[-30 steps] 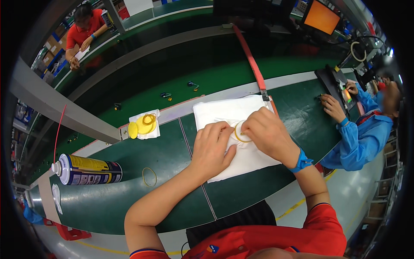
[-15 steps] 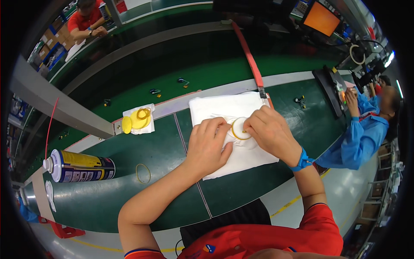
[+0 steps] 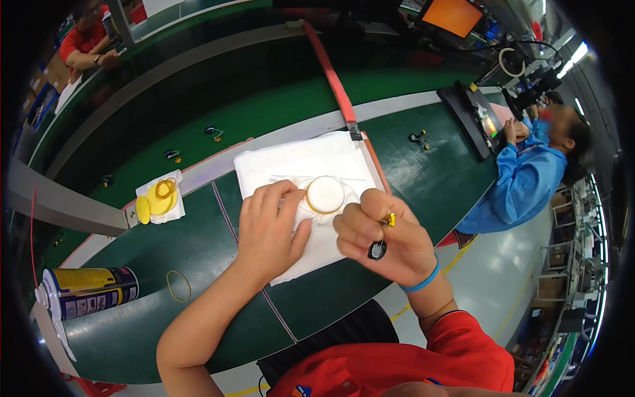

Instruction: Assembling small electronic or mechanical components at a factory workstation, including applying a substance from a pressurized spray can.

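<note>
A round white pad (image 3: 326, 194) with a yellow band round its edge sits on wrinkled white cloth. My left hand (image 3: 268, 221) lies beside it on its left, index fingertip at the edge and thumb apart from the fingers. My right hand (image 3: 390, 241) is raised at the near right of the pad, closed in a pinch. It holds a small electronic part (image 3: 378, 249) with a round, glossy black end and a gold-coloured connector tab. The fingers partly hide the middle of this part. Underneath, a folded white cloth (image 3: 284, 159) covers part of the green bench.
Left of the cloth lie yellow discs and bands (image 3: 159, 198), a loose yellow band (image 3: 178, 286) and a spray can (image 3: 89, 291) on its side. Small electronic parts (image 3: 419, 139) lie about. A red strap (image 3: 331, 73) crosses the back. A co-worker in blue (image 3: 516, 182) sits at right.
My right hand has lifted off the pad and come nearer to me, turned so that the small part shows. My left hand stays beside the pad. The whole view has shifted.
</note>
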`<state>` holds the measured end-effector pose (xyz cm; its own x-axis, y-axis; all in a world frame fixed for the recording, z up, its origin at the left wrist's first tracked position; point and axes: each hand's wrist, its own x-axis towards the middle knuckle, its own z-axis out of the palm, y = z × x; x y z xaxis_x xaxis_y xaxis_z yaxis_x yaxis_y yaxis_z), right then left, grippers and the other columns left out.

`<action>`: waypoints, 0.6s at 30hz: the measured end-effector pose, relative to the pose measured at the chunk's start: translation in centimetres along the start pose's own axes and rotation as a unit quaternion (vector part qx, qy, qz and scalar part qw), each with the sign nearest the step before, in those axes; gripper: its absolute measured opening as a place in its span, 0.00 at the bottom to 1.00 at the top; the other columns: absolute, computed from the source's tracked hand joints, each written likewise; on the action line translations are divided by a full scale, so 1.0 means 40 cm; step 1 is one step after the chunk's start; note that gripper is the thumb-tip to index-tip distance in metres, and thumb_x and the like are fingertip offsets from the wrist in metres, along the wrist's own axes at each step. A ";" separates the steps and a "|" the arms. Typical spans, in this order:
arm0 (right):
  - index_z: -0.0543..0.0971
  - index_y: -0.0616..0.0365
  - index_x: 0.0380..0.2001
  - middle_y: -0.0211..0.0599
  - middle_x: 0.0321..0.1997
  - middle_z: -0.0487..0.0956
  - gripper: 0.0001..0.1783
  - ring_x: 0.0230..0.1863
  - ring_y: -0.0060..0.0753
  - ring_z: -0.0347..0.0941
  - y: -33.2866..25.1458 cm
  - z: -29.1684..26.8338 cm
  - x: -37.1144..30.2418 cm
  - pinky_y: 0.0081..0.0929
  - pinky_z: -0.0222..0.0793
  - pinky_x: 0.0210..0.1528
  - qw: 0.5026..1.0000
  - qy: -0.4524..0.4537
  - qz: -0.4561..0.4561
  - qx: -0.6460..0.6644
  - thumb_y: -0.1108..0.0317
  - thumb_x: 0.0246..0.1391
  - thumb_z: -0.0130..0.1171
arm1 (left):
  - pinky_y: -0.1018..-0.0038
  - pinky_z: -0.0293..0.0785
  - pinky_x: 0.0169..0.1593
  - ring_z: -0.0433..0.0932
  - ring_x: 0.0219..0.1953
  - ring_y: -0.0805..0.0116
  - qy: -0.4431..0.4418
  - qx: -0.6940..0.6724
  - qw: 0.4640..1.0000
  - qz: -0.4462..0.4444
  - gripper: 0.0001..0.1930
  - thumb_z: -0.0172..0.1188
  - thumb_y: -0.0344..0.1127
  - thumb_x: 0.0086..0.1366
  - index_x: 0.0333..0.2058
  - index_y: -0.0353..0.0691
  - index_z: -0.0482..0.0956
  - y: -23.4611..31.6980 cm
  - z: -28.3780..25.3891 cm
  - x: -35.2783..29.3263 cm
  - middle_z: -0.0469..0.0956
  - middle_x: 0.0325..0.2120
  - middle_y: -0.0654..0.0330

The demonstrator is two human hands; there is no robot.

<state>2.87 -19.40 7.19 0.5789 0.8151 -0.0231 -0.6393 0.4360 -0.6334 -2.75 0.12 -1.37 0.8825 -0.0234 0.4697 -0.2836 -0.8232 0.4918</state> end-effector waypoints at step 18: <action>0.67 0.44 0.27 0.22 0.27 0.67 0.16 0.34 0.25 0.60 0.023 0.027 -0.009 0.26 0.58 0.36 0.998 -0.028 -0.036 -0.037 0.60 0.61 0.65 | 0.61 0.66 0.52 0.72 0.51 0.55 0.003 0.009 1.000 0.008 0.22 0.66 0.34 0.56 0.50 0.36 0.76 0.001 0.005 0.006 0.73 0.50 0.55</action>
<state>1.52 -18.89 7.45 0.5920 0.8032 0.0663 -0.5562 0.4668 -0.6876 -2.48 -0.04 -1.38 0.8756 -0.0339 0.4819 -0.2910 -0.8333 0.4700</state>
